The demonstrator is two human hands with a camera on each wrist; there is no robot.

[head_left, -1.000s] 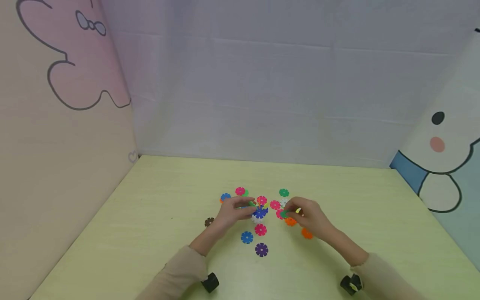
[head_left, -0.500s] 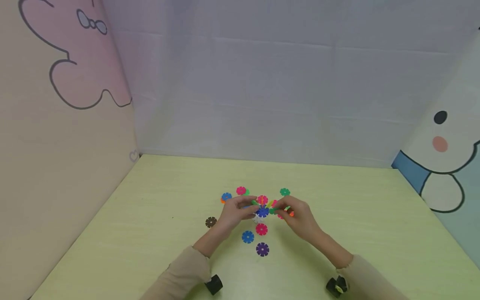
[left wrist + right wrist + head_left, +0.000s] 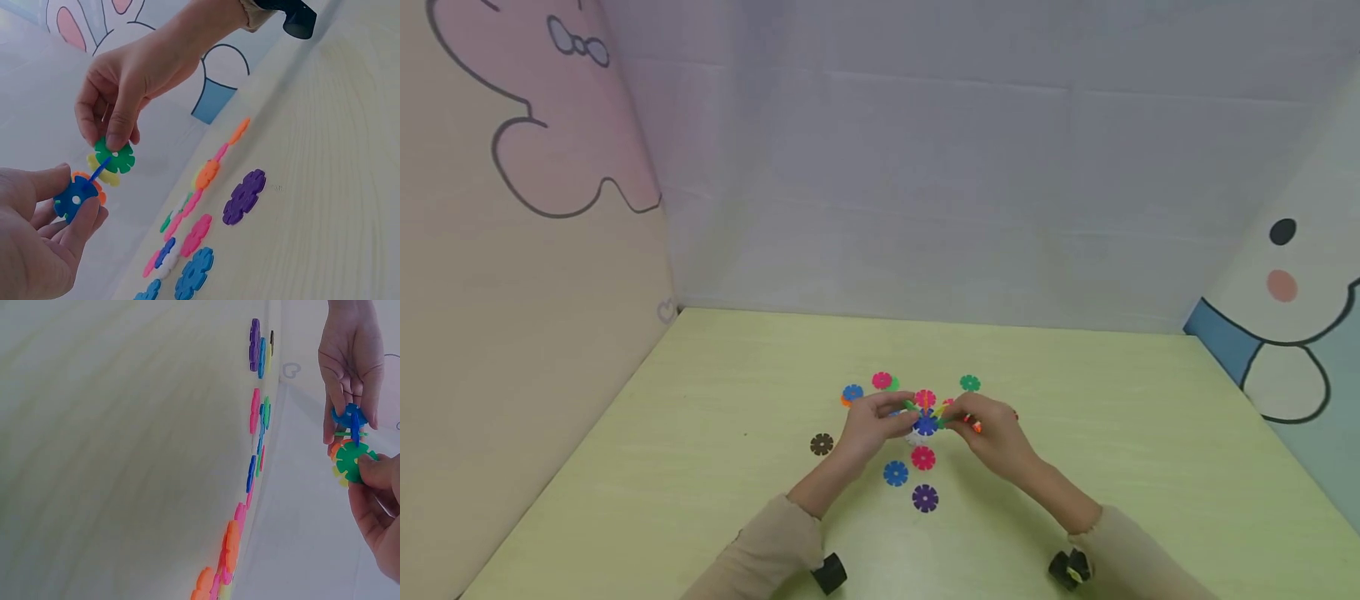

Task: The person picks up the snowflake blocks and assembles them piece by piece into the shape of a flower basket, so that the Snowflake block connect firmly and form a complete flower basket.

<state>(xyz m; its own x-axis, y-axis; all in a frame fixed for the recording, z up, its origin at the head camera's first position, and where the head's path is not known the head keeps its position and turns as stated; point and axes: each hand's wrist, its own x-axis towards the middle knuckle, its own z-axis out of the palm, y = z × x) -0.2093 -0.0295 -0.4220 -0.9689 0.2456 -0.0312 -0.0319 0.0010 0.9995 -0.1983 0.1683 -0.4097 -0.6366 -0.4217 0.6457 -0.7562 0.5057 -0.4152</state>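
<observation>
Above the table, my left hand (image 3: 872,423) grips a small cluster of joined notched plastic discs. A blue disc (image 3: 67,195), a dark blue disc (image 3: 98,173) seen edge-on, an orange disc (image 3: 335,450) and a yellow disc (image 3: 109,177) belong to the cluster. My right hand (image 3: 992,432) pinches a green notched disc (image 3: 125,161) between thumb and fingers. The green disc meets the edge of the dark blue one; how deep its slot sits there I cannot tell. Fingers cover part of the blue disc.
Loose discs lie on the pale table (image 3: 737,500) beneath and around the hands: purple (image 3: 917,501), blue (image 3: 889,476), pink (image 3: 916,460), brown (image 3: 815,447) and green (image 3: 964,384) among several others. Printed walls stand behind and at the sides.
My right hand has moved left with the green disc, bringing it from apart to against the cluster. The left hand has stayed nearly in place, still holding the joined discs.
</observation>
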